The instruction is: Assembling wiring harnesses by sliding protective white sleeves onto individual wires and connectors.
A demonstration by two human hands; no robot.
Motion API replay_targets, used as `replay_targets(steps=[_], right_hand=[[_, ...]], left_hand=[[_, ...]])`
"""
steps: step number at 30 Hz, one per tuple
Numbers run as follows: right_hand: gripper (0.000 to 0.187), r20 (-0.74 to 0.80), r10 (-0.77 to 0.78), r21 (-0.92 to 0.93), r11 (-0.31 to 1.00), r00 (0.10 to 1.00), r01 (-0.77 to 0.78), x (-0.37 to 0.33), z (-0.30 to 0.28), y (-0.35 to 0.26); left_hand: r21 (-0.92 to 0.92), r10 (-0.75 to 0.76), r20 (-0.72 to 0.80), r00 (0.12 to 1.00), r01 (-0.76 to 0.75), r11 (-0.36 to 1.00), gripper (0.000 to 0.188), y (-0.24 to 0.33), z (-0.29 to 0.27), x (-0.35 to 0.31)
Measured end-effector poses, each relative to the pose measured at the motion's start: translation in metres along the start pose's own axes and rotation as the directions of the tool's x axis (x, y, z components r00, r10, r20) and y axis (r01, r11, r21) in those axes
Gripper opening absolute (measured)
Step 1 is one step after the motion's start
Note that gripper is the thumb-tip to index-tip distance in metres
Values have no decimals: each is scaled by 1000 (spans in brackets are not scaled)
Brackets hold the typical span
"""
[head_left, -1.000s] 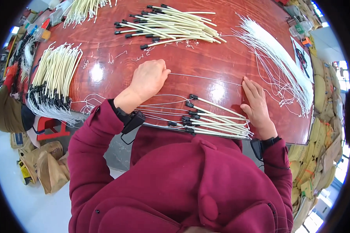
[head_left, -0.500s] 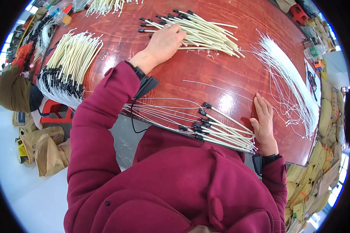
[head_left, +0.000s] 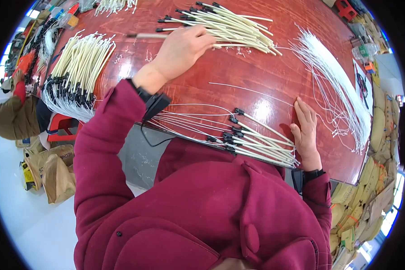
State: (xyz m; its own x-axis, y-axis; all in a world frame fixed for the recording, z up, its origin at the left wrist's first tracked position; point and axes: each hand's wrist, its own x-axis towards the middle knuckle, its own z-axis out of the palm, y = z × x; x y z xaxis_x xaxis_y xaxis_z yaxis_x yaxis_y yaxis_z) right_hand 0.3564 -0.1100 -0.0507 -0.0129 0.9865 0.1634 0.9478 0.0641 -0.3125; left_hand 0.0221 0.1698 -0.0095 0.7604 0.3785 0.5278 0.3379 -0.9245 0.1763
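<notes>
My left hand (head_left: 182, 50) is closed on a thin cream stick (head_left: 150, 35) with a dark end, smeared by motion, that points left. Just behind that hand lies a loose pile of cream sticks (head_left: 238, 29) with black end pieces. My right hand (head_left: 305, 128) rests on the tabletop with its fingers stretched out, near the end of a single white string (head_left: 252, 92). Between my body and that hand is a smaller group of black-ended sticks (head_left: 265, 146), with white strings (head_left: 184, 120) running left from their black ends.
At the left lies a bundle of strung sticks (head_left: 81, 60). A sheaf of white strings (head_left: 337, 81) covers the right side of the red-brown table (head_left: 175, 92). Bottles (head_left: 363, 51) stand at the right edge. Another person (head_left: 20, 114) is at the far left, by a red stool (head_left: 63, 123).
My left hand has drawn back left from the pile, and a stick now shows in it. The right hand stays nearly where it was.
</notes>
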Motion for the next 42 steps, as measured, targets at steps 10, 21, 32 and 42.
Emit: replay_targets(steps=[10,21,32,42], right_hand=[[69,3,-1,6,1000,1000,1,1,3,9],[63,-21,-10,0,1000,1000,10,3,9,9],[64,7,-34,-18,999,999,34,4,6,15],[83,113,-64,-79,994,992,73,25,14,-36]], left_hand=[[-201,-320,185,929,354,913,9,39,5,-79],[-219,-299,195,934,339,915,10,45,9,-76],[-149,-278,131,951,297,943,6,54,23,-71],[-68,230,373,899,-221,973,9,135,97,37]])
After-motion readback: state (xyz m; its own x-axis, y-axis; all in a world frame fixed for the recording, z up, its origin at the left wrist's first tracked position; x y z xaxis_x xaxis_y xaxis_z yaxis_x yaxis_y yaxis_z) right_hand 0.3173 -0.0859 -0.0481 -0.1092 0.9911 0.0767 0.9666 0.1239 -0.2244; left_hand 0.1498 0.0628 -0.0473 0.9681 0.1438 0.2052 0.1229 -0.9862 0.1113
